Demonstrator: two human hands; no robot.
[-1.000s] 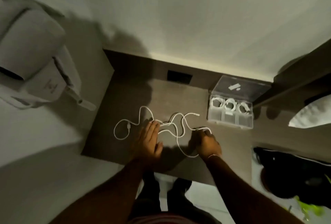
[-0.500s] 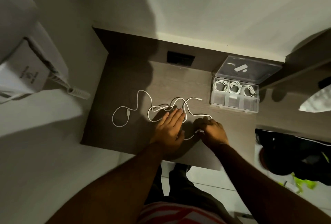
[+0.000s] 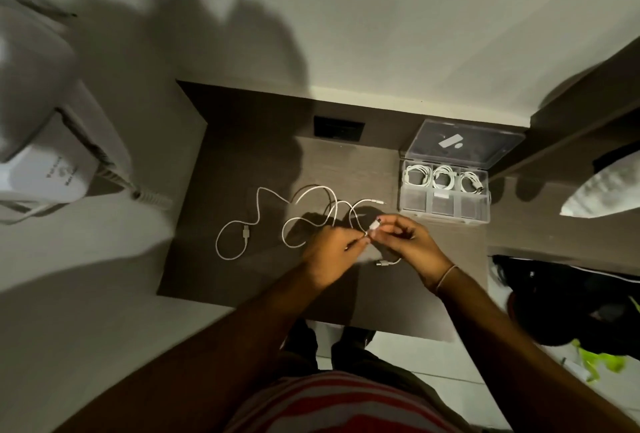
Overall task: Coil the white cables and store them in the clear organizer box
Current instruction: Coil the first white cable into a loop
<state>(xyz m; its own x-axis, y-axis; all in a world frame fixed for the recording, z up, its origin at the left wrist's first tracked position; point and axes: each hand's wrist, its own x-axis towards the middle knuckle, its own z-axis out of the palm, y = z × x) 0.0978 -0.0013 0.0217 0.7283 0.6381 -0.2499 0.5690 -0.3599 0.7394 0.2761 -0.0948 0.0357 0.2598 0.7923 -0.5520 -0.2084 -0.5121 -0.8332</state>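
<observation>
- Right hand (image 3: 407, 242) pinched a plug (image 3: 374, 224); left hand (image 3: 332, 247) gripped the cable (image 3: 304, 195) beside it.
- Crossed loops on the desk (image 3: 242, 162) could knot if pulled hard.
- Box (image 3: 445, 195) already held 3 coils.

We see bare forearms, a thin bracelet (image 3: 446, 275) on the right wrist, a red-and-white striped shirt (image 3: 343, 405), and dark trousers (image 3: 360, 360) at bottom centre.

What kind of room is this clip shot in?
Probably a bedroom or hotel room: a small wooden desk built against a plain wall, a pale pillow-like cushion at right, a black bag on the floor.
</observation>
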